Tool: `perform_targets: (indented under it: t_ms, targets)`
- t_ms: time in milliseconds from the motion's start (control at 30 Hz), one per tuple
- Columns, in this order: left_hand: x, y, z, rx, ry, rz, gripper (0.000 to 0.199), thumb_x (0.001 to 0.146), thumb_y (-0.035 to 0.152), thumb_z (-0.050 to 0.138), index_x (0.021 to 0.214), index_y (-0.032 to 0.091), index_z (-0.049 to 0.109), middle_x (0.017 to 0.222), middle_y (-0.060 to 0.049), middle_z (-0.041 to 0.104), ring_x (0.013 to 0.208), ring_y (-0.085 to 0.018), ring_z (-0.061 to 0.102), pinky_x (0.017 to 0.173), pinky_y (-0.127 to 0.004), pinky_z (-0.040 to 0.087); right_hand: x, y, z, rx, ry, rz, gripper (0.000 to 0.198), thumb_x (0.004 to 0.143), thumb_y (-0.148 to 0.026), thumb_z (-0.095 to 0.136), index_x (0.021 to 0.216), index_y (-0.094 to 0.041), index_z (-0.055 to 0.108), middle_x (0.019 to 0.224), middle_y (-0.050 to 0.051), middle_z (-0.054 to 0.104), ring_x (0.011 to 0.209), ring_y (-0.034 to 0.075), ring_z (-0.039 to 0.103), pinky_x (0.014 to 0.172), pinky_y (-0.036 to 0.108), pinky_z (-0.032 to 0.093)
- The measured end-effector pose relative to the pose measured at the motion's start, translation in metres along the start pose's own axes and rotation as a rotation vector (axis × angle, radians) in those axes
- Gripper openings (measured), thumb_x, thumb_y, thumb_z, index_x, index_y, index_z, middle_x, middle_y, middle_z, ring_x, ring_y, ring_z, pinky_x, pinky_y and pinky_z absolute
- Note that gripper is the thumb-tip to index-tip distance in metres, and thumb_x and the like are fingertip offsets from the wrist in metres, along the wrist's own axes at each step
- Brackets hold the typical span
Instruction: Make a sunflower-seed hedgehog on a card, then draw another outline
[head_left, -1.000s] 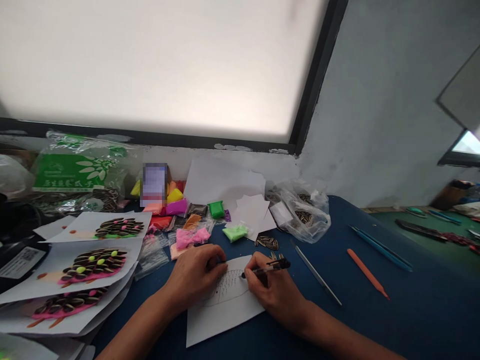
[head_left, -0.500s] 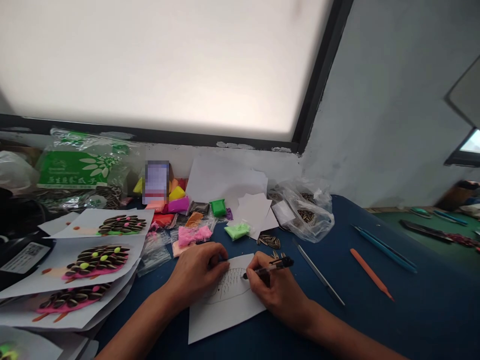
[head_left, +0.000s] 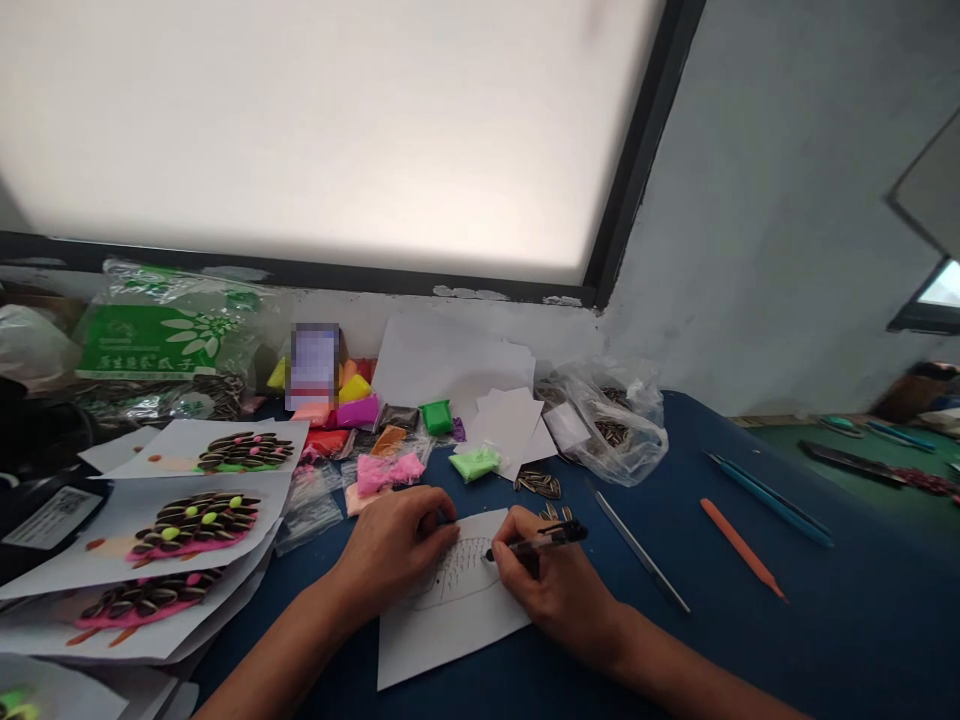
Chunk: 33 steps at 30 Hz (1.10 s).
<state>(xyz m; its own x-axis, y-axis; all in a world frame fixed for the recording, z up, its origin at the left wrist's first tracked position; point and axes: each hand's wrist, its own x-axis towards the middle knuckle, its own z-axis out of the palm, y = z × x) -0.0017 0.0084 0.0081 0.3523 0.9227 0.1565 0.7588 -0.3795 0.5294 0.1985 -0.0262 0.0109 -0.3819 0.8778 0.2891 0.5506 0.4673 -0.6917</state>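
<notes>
A white sheet of paper lies on the blue tabletop, with a rounded outline drawn on it and rows of short strokes inside. My left hand rests on the sheet's left side, fingers loosely bent and thumb apart from them, gripping nothing. Between the thumb and fingers of my right hand is a black gel pen, its tip touching or very near the paper inside the outline. The left hand covers part of the drawing's left end.
Sheets with seed-covered hedgehog figures are stacked at left. Behind my hands lie colourful clay packets, loose sunflower seeds and a clear seed bag. To the right are a grey stick tool, an orange tool and a blue one.
Both hands keep nearly the same place on the paper. The pen shifts only very slightly, and the strokes in the drawing look much the same.
</notes>
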Motion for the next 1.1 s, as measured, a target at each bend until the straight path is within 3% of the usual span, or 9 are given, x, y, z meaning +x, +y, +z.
perform_targets:
  t_ms: [433, 633, 1100]
  targets:
    - [0.0000, -0.0001, 0.0006, -0.011, 0.009, 0.010, 0.012, 0.079, 0.031, 0.058, 0.081, 0.023, 0.066, 0.065, 0.003, 0.059, 0.060, -0.014, 0.052, 0.056, -0.025, 0.031, -0.0011, 0.0012, 0.0004, 0.061, -0.025, -0.007, 0.015, 0.087, -0.024, 0.044, 0.073, -0.020, 0.046, 0.058, -0.005, 0.042, 0.050, 0.010, 0.041, 0.049, 0.023, 0.032]
    - [-0.0012, 0.0021, -0.0006, 0.004, 0.004, 0.011, 0.013, 0.080, 0.032, 0.057, 0.082, 0.023, 0.066, 0.065, 0.003, 0.060, 0.060, -0.014, 0.053, 0.056, -0.025, 0.031, -0.0024, -0.0010, -0.0016, 0.044, 0.108, 0.060, 0.017, 0.088, -0.022, 0.042, 0.071, -0.020, 0.044, 0.057, -0.005, 0.040, 0.049, 0.010, 0.040, 0.047, 0.022, 0.031]
    - [-0.0006, 0.0018, -0.0015, 0.003, -0.002, 0.006, 0.012, 0.081, 0.031, 0.058, 0.084, 0.023, 0.067, 0.067, 0.002, 0.061, 0.063, -0.015, 0.054, 0.057, -0.026, 0.032, -0.0013, -0.0005, -0.0027, 0.038, 0.046, 0.056, 0.018, 0.090, -0.024, 0.042, 0.073, -0.020, 0.045, 0.057, -0.006, 0.040, 0.048, 0.010, 0.039, 0.048, 0.023, 0.030]
